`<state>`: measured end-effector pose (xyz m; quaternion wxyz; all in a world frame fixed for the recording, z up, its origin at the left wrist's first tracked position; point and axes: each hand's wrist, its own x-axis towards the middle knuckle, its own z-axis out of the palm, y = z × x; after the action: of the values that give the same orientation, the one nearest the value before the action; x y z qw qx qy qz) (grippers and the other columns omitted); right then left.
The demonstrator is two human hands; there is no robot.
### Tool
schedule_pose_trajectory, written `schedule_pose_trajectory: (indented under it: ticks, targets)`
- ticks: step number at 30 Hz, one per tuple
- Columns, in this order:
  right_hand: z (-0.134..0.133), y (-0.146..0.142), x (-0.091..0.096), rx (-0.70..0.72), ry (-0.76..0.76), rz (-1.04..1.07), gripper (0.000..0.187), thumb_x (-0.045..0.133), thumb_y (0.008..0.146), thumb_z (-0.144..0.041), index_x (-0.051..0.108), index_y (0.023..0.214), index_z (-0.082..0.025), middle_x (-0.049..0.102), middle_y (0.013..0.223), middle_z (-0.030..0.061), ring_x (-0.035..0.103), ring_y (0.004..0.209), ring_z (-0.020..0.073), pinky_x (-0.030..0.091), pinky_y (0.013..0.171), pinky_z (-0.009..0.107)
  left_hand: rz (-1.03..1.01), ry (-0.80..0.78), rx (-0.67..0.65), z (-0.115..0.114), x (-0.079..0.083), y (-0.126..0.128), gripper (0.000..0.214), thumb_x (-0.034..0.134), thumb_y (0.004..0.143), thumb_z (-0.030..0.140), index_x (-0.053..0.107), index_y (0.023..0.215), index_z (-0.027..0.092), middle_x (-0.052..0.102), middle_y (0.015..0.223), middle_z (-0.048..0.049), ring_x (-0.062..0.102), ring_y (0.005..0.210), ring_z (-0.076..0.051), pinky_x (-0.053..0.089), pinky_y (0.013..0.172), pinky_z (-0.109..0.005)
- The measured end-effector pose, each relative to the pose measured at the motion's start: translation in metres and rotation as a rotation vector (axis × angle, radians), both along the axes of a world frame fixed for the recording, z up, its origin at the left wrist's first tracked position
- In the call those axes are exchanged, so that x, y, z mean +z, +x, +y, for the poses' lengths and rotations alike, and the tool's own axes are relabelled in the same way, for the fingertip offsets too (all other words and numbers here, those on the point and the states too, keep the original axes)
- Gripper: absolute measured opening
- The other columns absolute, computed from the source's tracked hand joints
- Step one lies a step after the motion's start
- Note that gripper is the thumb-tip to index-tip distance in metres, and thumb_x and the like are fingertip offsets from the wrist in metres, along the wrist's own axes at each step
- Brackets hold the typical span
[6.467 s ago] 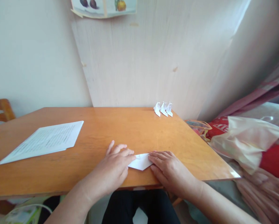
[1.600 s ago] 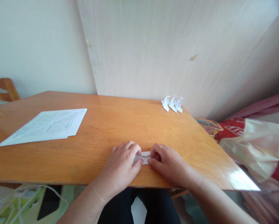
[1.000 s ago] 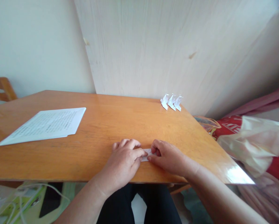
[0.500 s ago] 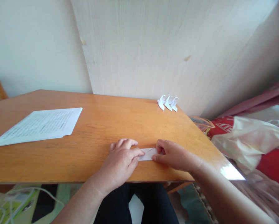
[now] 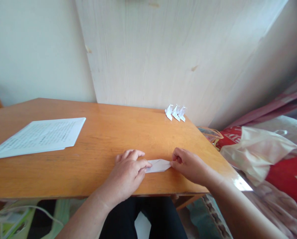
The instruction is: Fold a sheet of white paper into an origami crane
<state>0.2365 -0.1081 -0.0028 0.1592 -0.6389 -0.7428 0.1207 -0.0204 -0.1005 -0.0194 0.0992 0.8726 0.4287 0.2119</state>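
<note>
A small folded white paper [image 5: 158,165] lies flat near the front edge of the orange wooden table [image 5: 108,136]. My left hand [image 5: 127,172] rests on the paper's left end, its fingers bent and pressing it down. At the paper's pointed right tip, my right hand [image 5: 188,164] is curled, thumb and fingers pinched together against that tip. Three small folded paper figures [image 5: 175,112] stand in a row at the table's far right corner.
Printed white sheets [image 5: 39,136] lie on the table's left part. A pale wooden board [image 5: 163,53] leans against the wall behind the table. Plastic bags in red and clear [image 5: 258,149] sit beside the table's right edge.
My right hand has slid to the right along the folded paper, from its middle to its right tip, so more of the paper shows. My left hand stays on the left end.
</note>
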Motion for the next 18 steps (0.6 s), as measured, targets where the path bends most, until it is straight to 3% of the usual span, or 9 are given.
schedule_pose_trajectory:
  ticks: [4, 8, 11, 15, 18]
  targets:
    - [-0.019, -0.020, 0.000, 0.089, 0.268, -0.011, 0.019, 0.053, 0.094, -0.023, 0.064, 0.108, -0.018, 0.070, 0.109, 0.0098, 0.062, 0.104, 0.0246, 0.047, 0.089, 0.040, -0.010, 0.012, -0.014, 0.001, -0.001, 0.000, 0.027, 0.054, 0.095, 0.021, 0.073, 0.107, 0.036, 0.061, 0.123, -0.0035, 0.051, 0.117, -0.027, 0.040, 0.098, -0.048]
    - [-0.038, -0.043, -0.007, 0.348, 0.212, -0.092, 0.045, 0.044, 0.101, -0.031, 0.050, 0.144, -0.018, 0.052, 0.149, 0.0121, 0.042, 0.141, 0.0265, 0.035, 0.115, 0.049, -0.028, 0.031, -0.016, 0.000, -0.002, 0.000, 0.028, 0.053, 0.095, 0.020, 0.072, 0.109, 0.034, 0.062, 0.120, -0.0042, 0.052, 0.116, -0.026, 0.041, 0.098, -0.046]
    - [-0.047, -0.052, -0.015, 0.359, 0.175, -0.161, 0.055, 0.043, 0.102, -0.038, 0.039, 0.153, -0.017, 0.039, 0.158, 0.0120, 0.032, 0.148, 0.0284, 0.029, 0.120, 0.053, -0.026, 0.039, -0.006, 0.001, -0.005, 0.000, 0.028, 0.053, 0.096, 0.022, 0.073, 0.109, 0.036, 0.061, 0.121, -0.0042, 0.051, 0.117, -0.026, 0.040, 0.098, -0.047]
    - [-0.052, -0.054, -0.021, 0.324, 0.154, -0.204, 0.069, 0.040, 0.100, -0.057, 0.036, 0.155, -0.015, 0.035, 0.159, 0.0136, 0.027, 0.149, 0.0313, 0.023, 0.122, 0.054, -0.027, 0.047, 0.007, 0.002, -0.008, 0.000, 0.028, 0.055, 0.095, 0.024, 0.073, 0.110, 0.040, 0.060, 0.124, -0.0035, 0.051, 0.119, -0.028, 0.039, 0.100, -0.050]
    - [-0.053, -0.054, -0.022, 0.326, 0.164, -0.213, 0.076, 0.038, 0.098, -0.064, 0.034, 0.156, -0.013, 0.035, 0.159, 0.0157, 0.025, 0.150, 0.0327, 0.020, 0.123, 0.055, -0.059, 0.063, 0.011, 0.001, -0.007, -0.001, 0.022, 0.056, 0.094, 0.025, 0.071, 0.109, 0.032, 0.061, 0.123, -0.0043, 0.051, 0.118, -0.027, 0.039, 0.102, -0.047]
